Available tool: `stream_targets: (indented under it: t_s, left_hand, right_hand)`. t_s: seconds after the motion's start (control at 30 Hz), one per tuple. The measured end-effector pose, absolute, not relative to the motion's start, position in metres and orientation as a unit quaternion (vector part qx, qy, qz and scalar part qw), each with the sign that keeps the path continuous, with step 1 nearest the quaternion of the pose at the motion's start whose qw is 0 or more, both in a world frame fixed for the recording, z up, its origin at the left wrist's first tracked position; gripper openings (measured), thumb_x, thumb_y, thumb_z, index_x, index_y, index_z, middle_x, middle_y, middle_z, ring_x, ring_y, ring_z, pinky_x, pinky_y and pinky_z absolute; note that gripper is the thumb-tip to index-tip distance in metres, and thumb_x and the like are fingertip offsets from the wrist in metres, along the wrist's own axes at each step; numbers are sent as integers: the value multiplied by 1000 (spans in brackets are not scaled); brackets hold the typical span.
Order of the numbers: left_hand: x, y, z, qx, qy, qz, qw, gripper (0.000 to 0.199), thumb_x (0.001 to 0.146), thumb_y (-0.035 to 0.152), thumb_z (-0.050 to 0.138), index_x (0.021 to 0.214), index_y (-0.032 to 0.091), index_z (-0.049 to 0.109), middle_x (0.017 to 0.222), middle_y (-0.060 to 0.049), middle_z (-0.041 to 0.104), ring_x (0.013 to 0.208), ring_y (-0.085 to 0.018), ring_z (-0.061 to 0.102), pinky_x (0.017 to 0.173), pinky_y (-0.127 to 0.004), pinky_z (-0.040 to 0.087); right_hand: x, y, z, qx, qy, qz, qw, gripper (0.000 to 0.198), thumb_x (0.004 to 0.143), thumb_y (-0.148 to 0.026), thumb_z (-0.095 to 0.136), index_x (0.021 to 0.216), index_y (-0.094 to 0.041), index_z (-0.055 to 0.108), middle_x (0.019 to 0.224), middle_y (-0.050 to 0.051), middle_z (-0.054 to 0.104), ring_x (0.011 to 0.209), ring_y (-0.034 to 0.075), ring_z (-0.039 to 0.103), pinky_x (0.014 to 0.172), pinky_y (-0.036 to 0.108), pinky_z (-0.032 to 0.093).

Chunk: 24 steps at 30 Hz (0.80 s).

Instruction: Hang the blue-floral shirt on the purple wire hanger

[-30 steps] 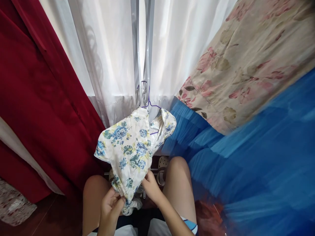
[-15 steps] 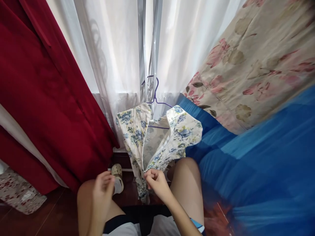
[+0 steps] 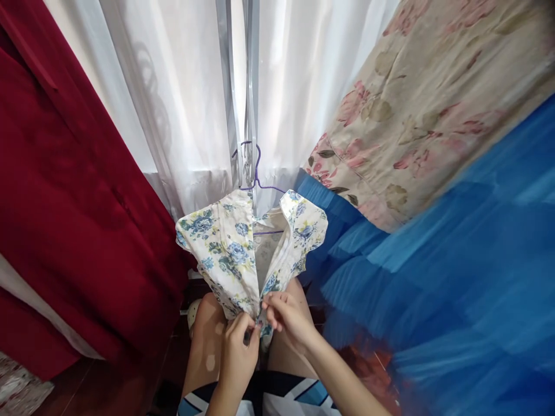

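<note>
A white dress with blue flowers hangs in front of me on a thin purple hanger. Its front is open in a V from the neck down to my hands. My left hand pinches the cloth just below the bottom of the V, thumb against fingers. At the right edge of the opening my right hand is closed in a pinch on the garment, slightly higher than the left. Whatever small part lies between the fingertips is hidden. The lower part of the dress falls between my knees, mostly covered by my hands.
White curtains with grey straps hang behind the dress. A red curtain is on the left. To the right are a beige floral cloth and blue tulle. A pale clog shows by my left knee.
My left hand has come in from the left and taken hold of the dress front. My right hand stays at the opening. The view has shifted, and the knees are closer together.
</note>
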State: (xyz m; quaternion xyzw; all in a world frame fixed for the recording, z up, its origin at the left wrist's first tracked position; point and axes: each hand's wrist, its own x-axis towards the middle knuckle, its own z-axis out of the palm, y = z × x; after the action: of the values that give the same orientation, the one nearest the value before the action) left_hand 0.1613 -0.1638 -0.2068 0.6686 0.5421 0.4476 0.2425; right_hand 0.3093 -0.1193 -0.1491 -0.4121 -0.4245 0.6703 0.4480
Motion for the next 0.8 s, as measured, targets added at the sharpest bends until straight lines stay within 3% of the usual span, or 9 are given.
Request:
stream_targets:
  t_s: [0.17, 0.3, 0.53, 0.67, 0.8]
  left_hand:
    - [163, -172, -195, 747, 500, 366, 242, 17, 90, 19, 50, 73, 22, 51, 77, -6, 61, 74, -21, 58, 65, -27, 37]
    - [166, -171, -193, 770, 495, 331, 229, 15, 86, 16, 51, 74, 22, 54, 80, -7, 64, 71, -23, 59, 63, -29, 36]
    - [169, -157, -200, 765, 490, 310, 280, 13, 81, 14, 57, 84, 23, 67, 86, -8, 66, 72, -24, 62, 64, -32, 42]
    - [155, -132, -131, 742, 479, 411, 228, 24, 90, 24, 58, 112, 22, 66, 90, -7, 62, 80, -21, 60, 77, -31, 47]
    - [145, -83, -34, 722, 400, 555, 102, 43, 97, 25, 50, 140, 19, 49, 85, -3, 58, 79, -16, 57, 80, -29, 46]
  right_hand:
    - [328, -67, -65, -375, -452, 646, 487, 30, 77, -42, 68, 72, -12, 66, 39, -8, 42, 35, 4, 25, 38, 21, 15]
    - [321, -33, -3, -342, -534, 531, 562, 32, 80, -39, 64, 62, -13, 64, 41, -4, 49, 37, 5, 31, 40, 21, 21]
    - [302, -34, 16, -318, -529, 510, 599, 26, 82, -36, 58, 68, -16, 61, 45, -4, 53, 38, 6, 35, 39, 19, 22]
    - [301, -45, 6, -328, -540, 486, 603, 18, 84, -33, 57, 82, -16, 64, 43, -7, 50, 38, 7, 37, 40, 19, 23]
    - [303, -51, 4, -324, -560, 458, 609, 16, 86, -31, 56, 77, -17, 61, 42, -7, 49, 36, 7, 37, 41, 20, 24]
